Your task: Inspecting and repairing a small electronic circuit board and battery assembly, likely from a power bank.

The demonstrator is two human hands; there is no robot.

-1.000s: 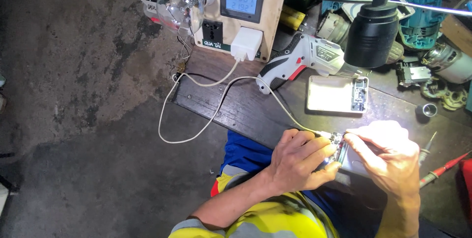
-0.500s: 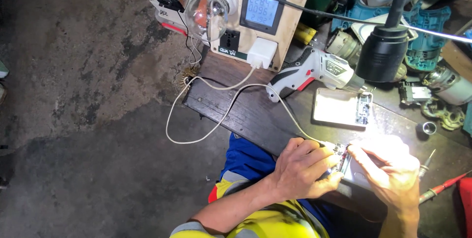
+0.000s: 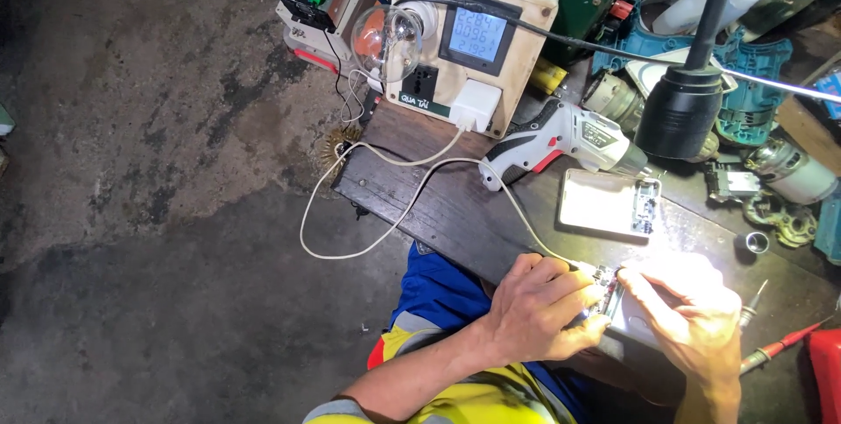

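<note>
My left hand [image 3: 539, 306] is closed around the end of a white cable [image 3: 412, 192] where it meets a small circuit board [image 3: 607, 291] on the dark wooden bench [image 3: 438, 205]. My right hand [image 3: 692, 314] pinches the other side of that board, on a pale flat device lit brightly by the lamp. Both hands touch the board at the bench's front edge. The cable runs back to a white charger plugged into a beige meter box [image 3: 473, 34].
A white-and-grey cordless screwdriver [image 3: 561, 144] and a pale rectangular case [image 3: 609, 203] lie behind my hands. A black lamp head [image 3: 679, 113] hangs above the bench. A red-handled screwdriver [image 3: 775, 349] is at right; teal tool cases and parts clutter the back. Concrete floor lies to the left.
The view has shifted so the bench and meter box sit lower and further right in frame. My hands stay on the board in the same grip.
</note>
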